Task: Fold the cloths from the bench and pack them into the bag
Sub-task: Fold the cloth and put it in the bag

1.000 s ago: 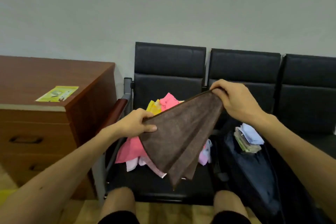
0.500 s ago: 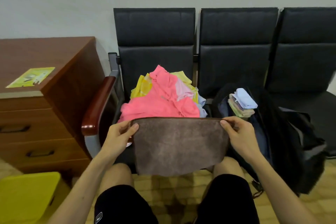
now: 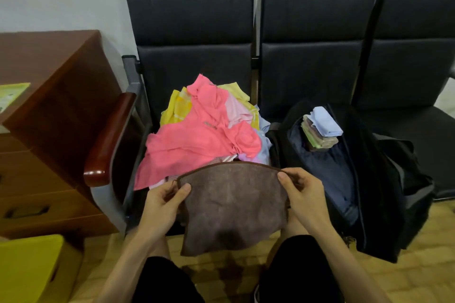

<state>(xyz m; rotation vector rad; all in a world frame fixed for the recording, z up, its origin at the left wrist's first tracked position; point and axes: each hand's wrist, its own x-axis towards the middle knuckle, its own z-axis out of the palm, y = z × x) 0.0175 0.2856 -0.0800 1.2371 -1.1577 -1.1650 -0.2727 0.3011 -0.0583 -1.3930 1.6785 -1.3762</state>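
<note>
A brown cloth [image 3: 234, 206] hangs over my knees in front of the bench. My left hand [image 3: 163, 200] pinches its upper left corner and my right hand [image 3: 301, 192] pinches its upper right corner, so the top edge bows upward between them. On the left bench seat lies a heap of unfolded cloths [image 3: 204, 135], pink on top with yellow and pale blue under it. An open black bag [image 3: 384, 179] stands on the middle seat, and a small stack of folded cloths [image 3: 320, 130] sits inside it, a light blue one on top.
The black bench [image 3: 310, 32] has three seats against a pale wall; the right seat holds only the bag's flap. A wooden armrest [image 3: 108, 140] ends the bench on the left, beside a brown drawer cabinet [image 3: 49, 130]. A yellow box [image 3: 32, 268] stands on the floor at lower left.
The brown cloth came down from a raised, slanted hold to hang low over my knees. My hands have since drawn closer together, bowing its top edge. The view tilted downward.
</note>
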